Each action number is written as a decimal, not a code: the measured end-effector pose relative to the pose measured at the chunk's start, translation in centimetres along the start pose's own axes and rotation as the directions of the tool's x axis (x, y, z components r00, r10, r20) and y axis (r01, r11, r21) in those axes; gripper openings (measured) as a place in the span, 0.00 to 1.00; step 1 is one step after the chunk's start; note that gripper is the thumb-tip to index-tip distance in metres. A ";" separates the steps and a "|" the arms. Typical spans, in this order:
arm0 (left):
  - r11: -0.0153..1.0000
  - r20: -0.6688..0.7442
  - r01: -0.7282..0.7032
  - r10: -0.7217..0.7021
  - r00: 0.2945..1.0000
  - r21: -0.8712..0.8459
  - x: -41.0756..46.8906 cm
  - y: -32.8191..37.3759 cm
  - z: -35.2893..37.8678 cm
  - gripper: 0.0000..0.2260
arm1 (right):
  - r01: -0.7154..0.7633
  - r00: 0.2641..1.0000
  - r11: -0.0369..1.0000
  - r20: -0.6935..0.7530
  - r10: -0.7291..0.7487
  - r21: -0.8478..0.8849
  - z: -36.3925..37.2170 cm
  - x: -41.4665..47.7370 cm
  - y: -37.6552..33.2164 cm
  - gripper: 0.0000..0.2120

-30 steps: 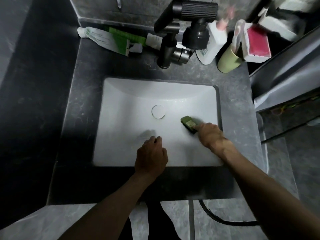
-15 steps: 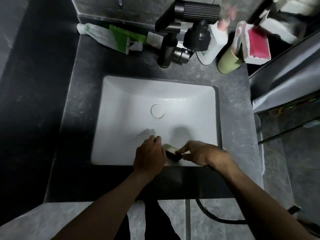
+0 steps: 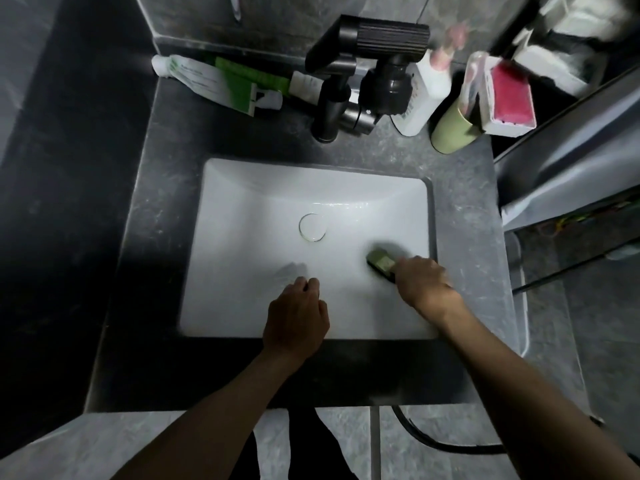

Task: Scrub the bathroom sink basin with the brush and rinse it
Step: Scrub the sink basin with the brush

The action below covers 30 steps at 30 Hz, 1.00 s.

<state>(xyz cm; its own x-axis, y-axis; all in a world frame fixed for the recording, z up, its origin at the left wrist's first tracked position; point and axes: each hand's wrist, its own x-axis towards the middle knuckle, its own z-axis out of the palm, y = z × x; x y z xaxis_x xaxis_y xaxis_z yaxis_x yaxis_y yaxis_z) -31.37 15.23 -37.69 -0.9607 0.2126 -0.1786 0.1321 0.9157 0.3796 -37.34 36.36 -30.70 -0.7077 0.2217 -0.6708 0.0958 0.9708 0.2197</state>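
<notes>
Head view. Right hand (image 3: 420, 284) is grasping the brush (image 3: 381, 260), fingers clenched round its handle, and is pressing the green head against the floor of the basin (image 3: 277, 202), right of the drain (image 3: 312, 227). Left hand (image 3: 296, 318) is sitting over the front middle of the basin, its fingers loosely curled and grasping nothing; whether it is touching the surface cannot be told. No water is running from the faucet (image 3: 346, 91), and a wet sheen is showing only on the back slope. Scrubbing is therefore judged to be under way and rinsing not yet begun; how much of the bowl is already scrubbed cannot be told. The floor left of the drain is lying open for strokes, while the right wall, near the brush, is limiting travel that way. Toothpaste tube (image 3: 214, 81), white bottle (image 3: 420, 98) and green cup (image 3: 450, 129) are crowding the desk (image 3: 460, 209) behind the basin, well apart from the brush.
</notes>
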 end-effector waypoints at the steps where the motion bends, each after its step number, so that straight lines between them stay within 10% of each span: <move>1: 1.000 -0.009 0.001 -0.001 1.000 0.002 0.0 0.0 0.0 0.06 | -0.011 0.999 1.000 -0.049 0.012 0.012 -0.2 0.9 -0.2 0.17; 7: 1.000 -0.010 0.005 -0.005 1.000 -0.004 0.1 0.0 -0.2 0.04 | 0.191 0.952 0.961 0.200 -0.231 0.201 1.8 -3.3 -2.3 0.18; 14: 1.000 -0.075 -0.015 0.014 0.997 -0.016 0.1 0.2 -0.4 0.04 | -0.003 0.983 1.000 -0.185 0.008 0.025 0.2 0.8 -2.1 0.18; 19: 1.000 -0.058 0.011 -0.013 0.998 -0.024 0.0 0.0 0.0 0.05 | 0.065 0.998 0.997 0.020 -0.066 0.042 3.2 -3.9 -3.4 0.15; 25: 1.000 -0.096 -0.020 0.018 0.995 -0.024 -0.1 0.4 -0.2 0.05 | 0.022 0.979 0.989 -0.203 0.008 0.144 2.0 0.9 -2.1 0.25; 30: 0.998 -0.050 -0.031 0.028 0.998 -0.054 -0.1 0.1 0.1 0.03 | 0.077 0.995 0.984 -0.076 -0.065 0.158 4.2 -2.3 -3.1 0.19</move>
<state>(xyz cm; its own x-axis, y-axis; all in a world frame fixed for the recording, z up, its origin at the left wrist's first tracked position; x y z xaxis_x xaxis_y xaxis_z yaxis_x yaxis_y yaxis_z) -31.21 15.32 -37.74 -0.9676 0.2209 -0.1221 0.1482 0.8889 0.4334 -33.01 33.17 -32.83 -0.7634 0.1501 -0.6283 0.1508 0.9872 0.0526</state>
